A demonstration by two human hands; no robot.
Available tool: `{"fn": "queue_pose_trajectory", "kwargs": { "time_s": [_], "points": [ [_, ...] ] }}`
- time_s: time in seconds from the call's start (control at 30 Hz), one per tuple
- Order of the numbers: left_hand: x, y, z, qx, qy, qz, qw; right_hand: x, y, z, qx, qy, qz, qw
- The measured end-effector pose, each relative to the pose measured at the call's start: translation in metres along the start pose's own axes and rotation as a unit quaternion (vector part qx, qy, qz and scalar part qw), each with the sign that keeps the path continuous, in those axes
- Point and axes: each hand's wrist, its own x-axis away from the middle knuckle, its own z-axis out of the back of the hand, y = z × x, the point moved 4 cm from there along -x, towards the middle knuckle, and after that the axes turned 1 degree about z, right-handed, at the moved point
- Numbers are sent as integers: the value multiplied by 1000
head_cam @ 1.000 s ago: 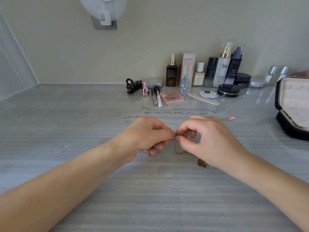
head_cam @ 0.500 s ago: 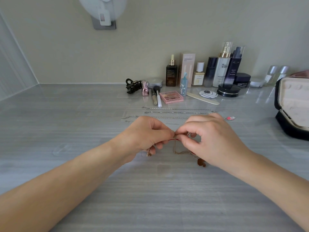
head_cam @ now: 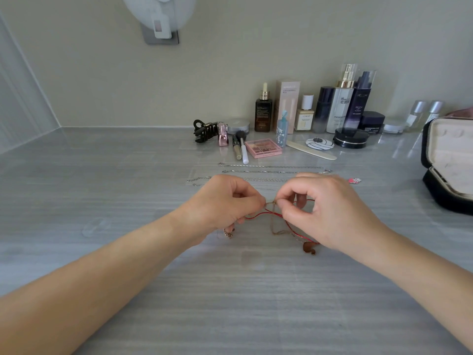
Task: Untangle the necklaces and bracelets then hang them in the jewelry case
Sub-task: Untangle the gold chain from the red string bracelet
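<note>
Home dressing table (head_cam: 102, 175), judging by skincare bottles (head_cam: 343, 108) at one o'clock, eyeshadow palette (head_cam: 263, 148) at twelve, jewelry case (head_cam: 448, 155) at two.

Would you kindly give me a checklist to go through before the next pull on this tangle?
1. Left hand pinches the tangle: ok.
2. Right hand pinches it too: ok.
3. Red cord free of the gold chain: not ok, they cross.
4. Silver chains lie straight, apart from the tangle: ok.
5. Case open: ok.
6. Free hooks in the case: cannot tell.
</note>
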Motion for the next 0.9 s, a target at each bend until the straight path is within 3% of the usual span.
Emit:
{"fn": "queue_pose_trajectory", "kwargs": {
  "time_s": [0.23, 0.43, 0.9],
  "points": [
    [4, 6, 1, -85, 75, -100, 988, 0, 5, 0, -67, -17, -42, 997],
    [8, 8, -4, -128, 54, -117, 983, 0, 2, -1, -49, -12, -34, 998],
    [6, 10, -3, -92, 58, -115, 987, 0, -2, -1, -15, -9, -22, 1000]
  ]
}}
